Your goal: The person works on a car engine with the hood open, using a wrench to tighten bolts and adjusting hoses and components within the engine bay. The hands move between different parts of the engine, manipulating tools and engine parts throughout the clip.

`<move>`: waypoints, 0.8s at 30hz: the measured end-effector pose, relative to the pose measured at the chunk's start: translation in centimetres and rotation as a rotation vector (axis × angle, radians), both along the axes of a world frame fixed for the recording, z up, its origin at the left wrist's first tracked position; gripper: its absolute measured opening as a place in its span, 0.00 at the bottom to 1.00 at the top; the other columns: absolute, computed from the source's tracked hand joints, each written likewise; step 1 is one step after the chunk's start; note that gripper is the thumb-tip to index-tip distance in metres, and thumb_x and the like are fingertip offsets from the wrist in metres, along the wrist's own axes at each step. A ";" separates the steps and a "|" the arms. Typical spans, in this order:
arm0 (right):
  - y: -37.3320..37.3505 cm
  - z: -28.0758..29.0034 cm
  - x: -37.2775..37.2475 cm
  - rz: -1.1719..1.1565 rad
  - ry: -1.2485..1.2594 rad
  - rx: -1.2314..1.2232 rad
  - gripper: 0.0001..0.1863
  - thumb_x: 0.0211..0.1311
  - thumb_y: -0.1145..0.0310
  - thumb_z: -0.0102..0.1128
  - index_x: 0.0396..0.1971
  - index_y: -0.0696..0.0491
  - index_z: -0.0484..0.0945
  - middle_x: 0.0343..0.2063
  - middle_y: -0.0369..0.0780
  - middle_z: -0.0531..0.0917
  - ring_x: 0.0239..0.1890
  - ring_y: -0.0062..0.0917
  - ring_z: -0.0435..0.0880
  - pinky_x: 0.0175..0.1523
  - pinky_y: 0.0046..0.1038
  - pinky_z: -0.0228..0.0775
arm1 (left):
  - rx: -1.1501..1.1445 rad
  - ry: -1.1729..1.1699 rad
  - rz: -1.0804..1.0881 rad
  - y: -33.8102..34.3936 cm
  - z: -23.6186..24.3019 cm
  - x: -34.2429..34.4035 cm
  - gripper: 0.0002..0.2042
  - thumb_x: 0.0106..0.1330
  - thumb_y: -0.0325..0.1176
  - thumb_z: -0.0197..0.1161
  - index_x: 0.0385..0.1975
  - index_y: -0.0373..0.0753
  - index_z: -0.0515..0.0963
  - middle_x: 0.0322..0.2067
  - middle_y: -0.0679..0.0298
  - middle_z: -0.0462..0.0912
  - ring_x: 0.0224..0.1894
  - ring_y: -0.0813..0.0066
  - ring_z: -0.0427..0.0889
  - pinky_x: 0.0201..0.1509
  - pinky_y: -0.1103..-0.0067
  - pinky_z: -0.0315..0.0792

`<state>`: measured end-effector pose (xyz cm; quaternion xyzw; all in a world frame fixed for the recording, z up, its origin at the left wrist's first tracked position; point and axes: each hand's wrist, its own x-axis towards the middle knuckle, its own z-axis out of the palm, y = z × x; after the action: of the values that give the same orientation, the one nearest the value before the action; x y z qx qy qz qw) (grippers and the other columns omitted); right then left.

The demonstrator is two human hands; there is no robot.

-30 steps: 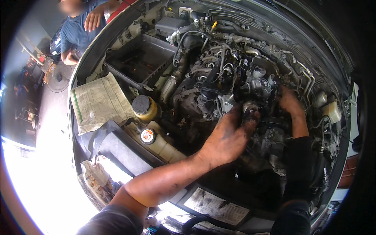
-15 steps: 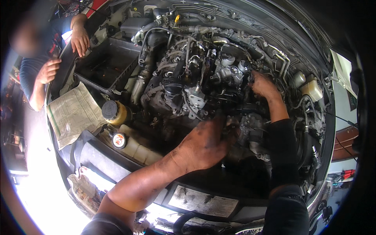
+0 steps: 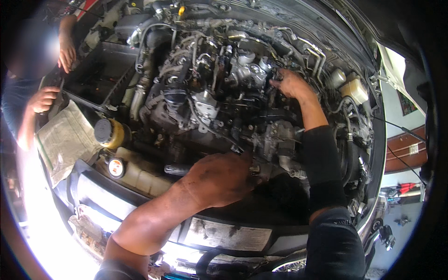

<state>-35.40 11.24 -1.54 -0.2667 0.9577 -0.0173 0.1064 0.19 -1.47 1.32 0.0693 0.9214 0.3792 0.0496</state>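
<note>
My left hand point(image 3: 219, 179) is closed low over the front of the engine point(image 3: 200, 105), its back toward me and its fingertips hidden. A dark bar point(image 3: 175, 169) shows just left of this hand, and a small metallic end shows by its fingers; I cannot make out whether they are one thing. Farther back, my right hand point(image 3: 291, 84) reaches in beside a silver metal housing point(image 3: 249, 72), thumb and fingers bent together among dark parts. What those fingers grip is hidden. A silver bracket point(image 3: 204, 107) sits between the hands, toward the left.
At the left, another person's hands point(image 3: 43, 99) rest by the open black airbox point(image 3: 100, 77). Newspaper point(image 3: 65, 140) lies on the left fender. A black-capped reservoir point(image 3: 109, 133) and a white-capped tank point(image 3: 140, 175) stand at front left, a pale reservoir point(image 3: 355, 91) at right.
The whole view has shifted, so the engine sits farther left. My left hand has come down and toward me, uncovering engine parts. My right hand stays by the silver housing.
</note>
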 end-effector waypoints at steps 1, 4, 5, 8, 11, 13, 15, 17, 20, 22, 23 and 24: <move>-0.4 0.0 -0.3 -0.023 0.049 0.079 0.40 0.72 0.39 0.60 0.62 0.63 0.76 0.59 0.60 0.81 0.63 0.52 0.79 0.68 0.43 0.71 | -0.001 -0.015 -0.015 0.1 0.0 0.0 0.24 0.71 0.51 0.65 0.50 0.33 0.76 0.36 0.43 0.84 0.43 0.42 0.85 0.48 0.56 0.79; -0.9 0.8 -0.8 -0.059 0.015 0.239 0.40 0.74 0.36 0.54 0.57 0.65 0.80 0.54 0.58 0.84 0.58 0.49 0.84 0.67 0.44 0.73 | -0.041 -0.037 -0.031 0.0 0.4 -0.1 0.25 0.70 0.50 0.65 0.52 0.32 0.75 0.36 0.45 0.85 0.44 0.44 0.86 0.49 0.57 0.80; -1.0 1.0 -0.8 -0.088 0.010 0.230 0.37 0.73 0.37 0.56 0.47 0.64 0.86 0.53 0.58 0.85 0.59 0.50 0.83 0.67 0.43 0.74 | -0.066 -0.040 -0.037 0.0 0.6 -0.1 0.26 0.70 0.49 0.66 0.54 0.30 0.74 0.37 0.46 0.86 0.45 0.46 0.87 0.50 0.58 0.81; -0.7 1.2 -0.6 -0.113 0.003 0.217 0.36 0.72 0.38 0.58 0.49 0.63 0.85 0.53 0.57 0.85 0.59 0.50 0.83 0.67 0.43 0.74 | -0.105 -0.052 -0.035 -0.1 0.7 -0.1 0.27 0.69 0.48 0.67 0.56 0.29 0.74 0.38 0.48 0.87 0.46 0.50 0.88 0.51 0.61 0.82; -0.1 0.5 -0.2 0.025 0.078 0.135 0.35 0.70 0.40 0.61 0.49 0.64 0.85 0.54 0.57 0.85 0.59 0.51 0.83 0.67 0.43 0.73 | -0.062 -0.027 -0.030 -0.1 0.5 -0.1 0.26 0.71 0.51 0.64 0.51 0.31 0.75 0.36 0.45 0.85 0.44 0.45 0.86 0.50 0.57 0.80; 0.0 -0.2 0.2 0.115 0.148 -0.052 0.35 0.70 0.41 0.63 0.52 0.64 0.83 0.55 0.57 0.84 0.60 0.50 0.83 0.67 0.43 0.73 | -0.042 -0.006 -0.020 -0.2 0.4 0.0 0.25 0.73 0.53 0.63 0.49 0.32 0.75 0.36 0.43 0.84 0.44 0.41 0.86 0.50 0.55 0.79; -0.3 -0.3 0.1 0.069 0.145 -0.059 0.34 0.69 0.44 0.64 0.55 0.64 0.81 0.55 0.57 0.84 0.60 0.50 0.83 0.67 0.43 0.74 | -0.045 0.009 -0.006 -0.2 0.4 0.0 0.25 0.73 0.53 0.62 0.49 0.32 0.75 0.37 0.43 0.84 0.44 0.41 0.85 0.50 0.54 0.79; -0.9 0.1 -0.3 -0.079 0.052 0.116 0.33 0.69 0.49 0.66 0.60 0.63 0.78 0.56 0.57 0.83 0.61 0.49 0.82 0.67 0.42 0.74 | -0.054 -0.038 -0.010 -0.1 0.4 0.0 0.25 0.73 0.53 0.62 0.49 0.32 0.75 0.37 0.43 0.85 0.45 0.41 0.85 0.50 0.54 0.79; -1.0 0.9 -0.3 -0.056 0.023 0.204 0.31 0.68 0.55 0.67 0.63 0.61 0.76 0.57 0.57 0.83 0.61 0.49 0.82 0.66 0.42 0.74 | -0.051 -0.046 -0.021 -0.1 0.6 -0.2 0.25 0.73 0.53 0.62 0.49 0.31 0.75 0.37 0.43 0.85 0.45 0.40 0.85 0.50 0.54 0.79; -0.6 1.0 0.1 0.019 -0.020 0.075 0.27 0.67 0.61 0.67 0.61 0.59 0.78 0.56 0.57 0.83 0.60 0.49 0.83 0.66 0.42 0.75 | -0.048 -0.039 -0.025 -0.2 0.6 -0.2 0.25 0.73 0.53 0.62 0.48 0.31 0.74 0.37 0.42 0.85 0.44 0.40 0.85 0.49 0.54 0.79; -0.5 0.9 0.2 0.051 -0.047 0.034 0.25 0.66 0.64 0.67 0.60 0.58 0.79 0.56 0.57 0.83 0.60 0.49 0.83 0.65 0.42 0.75 | -0.049 -0.042 -0.026 -0.2 0.5 -0.2 0.25 0.73 0.53 0.63 0.48 0.31 0.74 0.37 0.42 0.85 0.44 0.40 0.85 0.49 0.54 0.79; -0.5 0.8 0.4 0.070 -0.017 -0.011 0.24 0.64 0.66 0.66 0.59 0.58 0.80 0.55 0.57 0.84 0.59 0.49 0.84 0.65 0.42 0.75 | -0.049 -0.044 -0.023 -0.2 0.5 -0.1 0.25 0.73 0.52 0.63 0.48 0.31 0.74 0.36 0.42 0.85 0.44 0.40 0.85 0.49 0.54 0.79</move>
<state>-35.05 10.79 -0.76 -0.3006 0.9467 -0.0213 0.1136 0.05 -1.68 1.83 0.0702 0.9283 0.3573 0.0757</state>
